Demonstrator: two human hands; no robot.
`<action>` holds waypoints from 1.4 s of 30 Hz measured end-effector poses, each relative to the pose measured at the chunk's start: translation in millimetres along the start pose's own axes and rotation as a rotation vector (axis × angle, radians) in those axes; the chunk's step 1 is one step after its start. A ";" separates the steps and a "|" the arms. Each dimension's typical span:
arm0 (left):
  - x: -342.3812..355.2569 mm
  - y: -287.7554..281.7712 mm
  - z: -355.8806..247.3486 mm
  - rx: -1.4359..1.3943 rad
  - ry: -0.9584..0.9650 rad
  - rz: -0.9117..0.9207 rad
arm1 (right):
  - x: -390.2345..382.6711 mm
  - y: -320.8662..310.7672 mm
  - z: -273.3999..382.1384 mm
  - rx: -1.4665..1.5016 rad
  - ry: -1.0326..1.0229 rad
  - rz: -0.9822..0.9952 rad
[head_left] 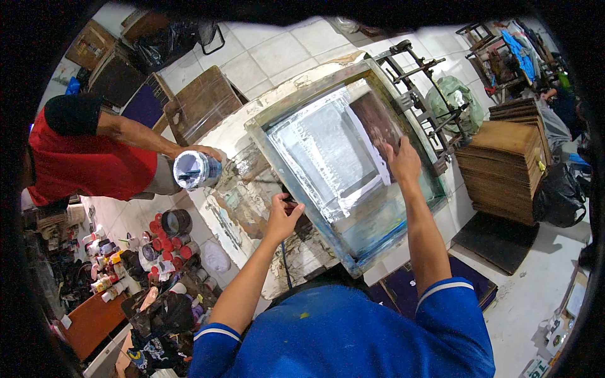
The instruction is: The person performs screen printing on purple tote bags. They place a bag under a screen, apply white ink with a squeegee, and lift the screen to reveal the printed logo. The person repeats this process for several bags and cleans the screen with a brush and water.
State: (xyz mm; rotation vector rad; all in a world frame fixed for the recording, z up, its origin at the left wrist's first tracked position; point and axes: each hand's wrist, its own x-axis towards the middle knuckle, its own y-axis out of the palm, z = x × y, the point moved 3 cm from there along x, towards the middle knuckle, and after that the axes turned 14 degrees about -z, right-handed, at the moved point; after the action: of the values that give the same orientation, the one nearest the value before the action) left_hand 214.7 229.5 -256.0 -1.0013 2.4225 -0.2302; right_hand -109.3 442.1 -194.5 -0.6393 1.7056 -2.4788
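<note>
A silk-screen frame (255,129) lies tilted on a paint-crusted table (236,211) before me. White ink (302,135) coats the mesh around a greyish rectangular area. My right hand (404,162) is closed on the near edge of a wide brown squeegee (372,113), blurred by motion, with white ink along its left edge. Beside the screen's left edge, my left hand (285,217) has thumb and fingers curled together near something small and dark; what it grips, if anything, is unclear. At the left, a co-worker's hand (205,151) holds an ink-smeared white tub (192,170).
Metal hinge clamps (419,101) line the screen's far right side. A tall stack of brown boards (501,167) stands at the right, beside a black bag (559,198). Several bottles and red-lidded jars (167,242) crowd the lower left. The co-worker in red (88,154) stands at the left.
</note>
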 end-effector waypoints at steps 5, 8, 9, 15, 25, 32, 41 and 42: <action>-5.2 7.8 -0.6 -0.067 -0.035 0.003 | -85.4 -15.9 37.5 0.026 0.210 0.013; -4.6 8.0 2.6 -0.020 -0.058 0.061 | -118.0 -10.3 75.8 0.090 0.271 0.122; -4.1 7.2 4.2 -0.027 -0.052 0.081 | -124.1 -8.6 89.5 0.139 0.219 0.132; -1.3 7.5 19.0 -0.049 0.017 0.091 | -142.4 -7.1 124.9 0.237 0.018 0.221; -3.7 8.8 18.7 -0.069 0.001 0.046 | -108.8 26.1 77.5 0.525 0.131 0.497; -14.4 -42.0 24.4 0.136 0.179 -0.208 | 7.2 -11.9 8.0 0.663 0.169 0.401; -38.6 -103.1 92.0 0.862 0.164 -0.186 | 68.8 -12.0 -54.3 0.228 0.085 0.076; -37.4 -103.0 97.0 0.901 0.153 -0.131 | 66.3 -5.8 -50.4 0.298 0.107 0.106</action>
State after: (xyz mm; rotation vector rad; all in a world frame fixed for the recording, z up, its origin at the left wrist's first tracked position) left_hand 350.0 185.4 -290.1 -0.7117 1.9924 -1.3333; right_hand -187.4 469.9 -184.6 -0.3828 1.3178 -2.6559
